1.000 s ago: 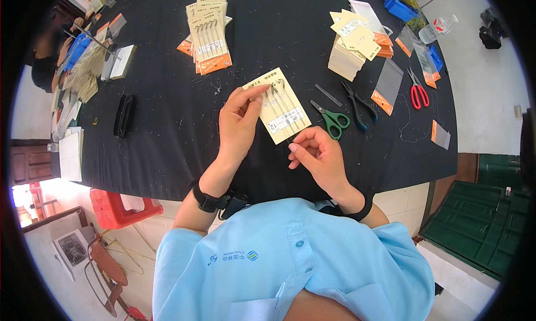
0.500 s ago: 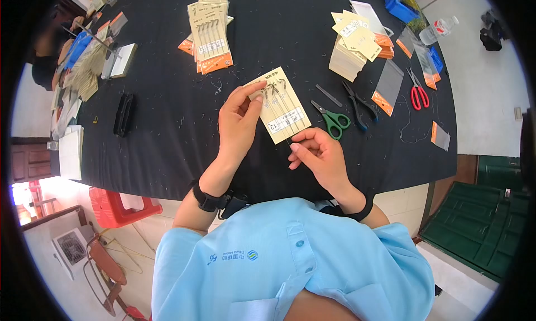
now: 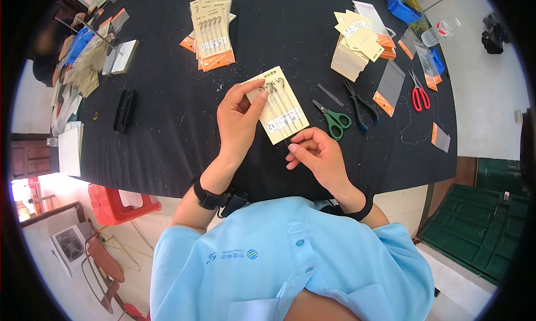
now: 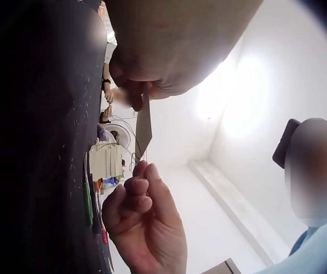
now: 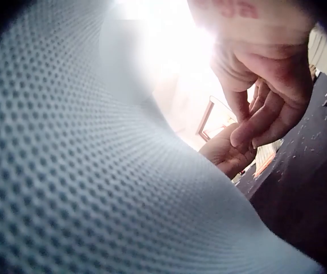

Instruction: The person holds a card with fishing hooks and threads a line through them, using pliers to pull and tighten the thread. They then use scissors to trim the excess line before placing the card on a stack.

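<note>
A cream card (image 3: 283, 132) with several dark hooks and lines on its face is held above the black cloth. My left hand (image 3: 237, 123) pinches the card's upper left part between thumb and fingers, near the hooks. At the card's lower edge, my right hand (image 3: 319, 158) has thumb and forefinger pinched together on a thin dark line. In the left wrist view the card (image 4: 144, 128) is seen nearly edge-on between the hands. The right wrist view shows the right hand (image 5: 271, 97) with fingers curled; the line's end is too small to make out there.
Green scissors (image 3: 336, 124), black pliers (image 3: 360, 106) and red scissors (image 3: 419, 95) lie right of the card. Card stacks stand farther back, at left (image 3: 215, 39) and right (image 3: 347, 61). A black tray (image 3: 124, 111) lies at left, a bottle (image 3: 441, 32) at far right.
Both hands and the card have stayed nearly in place. The left thumb and fingertips have shifted slightly on the card near the hooks.
</note>
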`<action>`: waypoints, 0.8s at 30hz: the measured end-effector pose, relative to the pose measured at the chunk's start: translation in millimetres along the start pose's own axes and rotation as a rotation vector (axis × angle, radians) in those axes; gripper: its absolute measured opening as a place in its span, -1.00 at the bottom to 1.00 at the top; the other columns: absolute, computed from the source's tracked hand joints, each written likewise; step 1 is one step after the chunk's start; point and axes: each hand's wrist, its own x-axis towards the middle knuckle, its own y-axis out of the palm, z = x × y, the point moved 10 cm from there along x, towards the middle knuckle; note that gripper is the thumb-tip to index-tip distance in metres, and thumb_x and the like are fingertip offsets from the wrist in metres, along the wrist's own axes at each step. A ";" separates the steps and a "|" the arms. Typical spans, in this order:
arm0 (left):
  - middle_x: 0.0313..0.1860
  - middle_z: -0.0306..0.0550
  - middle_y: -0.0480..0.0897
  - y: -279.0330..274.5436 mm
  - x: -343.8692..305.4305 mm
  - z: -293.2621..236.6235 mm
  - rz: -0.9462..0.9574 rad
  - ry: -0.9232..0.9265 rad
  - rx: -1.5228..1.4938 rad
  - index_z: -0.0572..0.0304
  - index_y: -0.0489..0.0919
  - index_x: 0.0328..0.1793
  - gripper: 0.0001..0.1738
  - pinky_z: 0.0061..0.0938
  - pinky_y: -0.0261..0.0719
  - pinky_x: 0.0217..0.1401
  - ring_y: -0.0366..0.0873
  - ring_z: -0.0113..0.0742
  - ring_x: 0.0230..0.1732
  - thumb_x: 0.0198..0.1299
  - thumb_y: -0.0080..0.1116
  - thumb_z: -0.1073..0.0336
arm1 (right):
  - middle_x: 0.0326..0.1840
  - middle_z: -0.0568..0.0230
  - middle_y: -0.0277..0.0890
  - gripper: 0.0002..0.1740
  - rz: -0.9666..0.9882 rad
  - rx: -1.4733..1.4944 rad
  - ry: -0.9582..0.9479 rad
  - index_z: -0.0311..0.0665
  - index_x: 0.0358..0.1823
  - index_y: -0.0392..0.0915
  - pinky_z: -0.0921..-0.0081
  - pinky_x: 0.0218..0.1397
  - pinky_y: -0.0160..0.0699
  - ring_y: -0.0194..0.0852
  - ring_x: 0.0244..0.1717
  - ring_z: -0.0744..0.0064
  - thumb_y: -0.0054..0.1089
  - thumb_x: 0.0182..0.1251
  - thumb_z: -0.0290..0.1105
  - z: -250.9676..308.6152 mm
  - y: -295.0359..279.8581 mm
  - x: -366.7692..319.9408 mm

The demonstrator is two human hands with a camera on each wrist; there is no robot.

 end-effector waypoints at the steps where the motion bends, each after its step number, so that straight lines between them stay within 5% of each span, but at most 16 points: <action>1: -0.07 -0.16 0.55 -0.3 -0.2 -1.1 0.000 0.008 0.006 0.34 0.58 0.03 -0.74 -0.66 0.54 -0.12 0.58 -0.50 -0.15 0.22 0.18 0.45 | -0.39 0.17 0.60 -0.82 -0.002 0.006 0.001 -0.44 -0.16 0.43 0.65 -0.32 0.57 0.63 -0.42 0.50 0.15 0.29 -0.50 -0.6 0.0 -0.1; 15: -0.01 -0.12 0.48 8.8 1.2 -10.8 0.117 -0.015 0.060 0.35 0.51 0.12 -0.64 -0.63 0.62 -0.12 0.63 -0.36 -0.09 0.18 0.19 0.49 | -0.35 0.20 0.57 -0.83 -0.001 0.032 0.019 -0.46 -0.19 0.52 0.63 -0.35 0.58 0.56 -0.42 0.54 0.19 0.28 -0.48 -4.8 -2.0 2.8; 24: 0.31 0.19 0.30 22.6 -0.1 -4.2 0.383 -0.157 0.069 0.27 0.16 0.41 -0.15 -0.55 0.66 -0.11 0.64 -0.23 -0.04 -0.06 0.28 0.63 | -0.38 0.23 0.55 -0.84 -0.034 0.055 -0.014 -0.45 -0.20 0.52 0.64 -0.37 0.57 0.54 -0.45 0.56 0.19 0.29 -0.47 -0.6 -8.1 4.3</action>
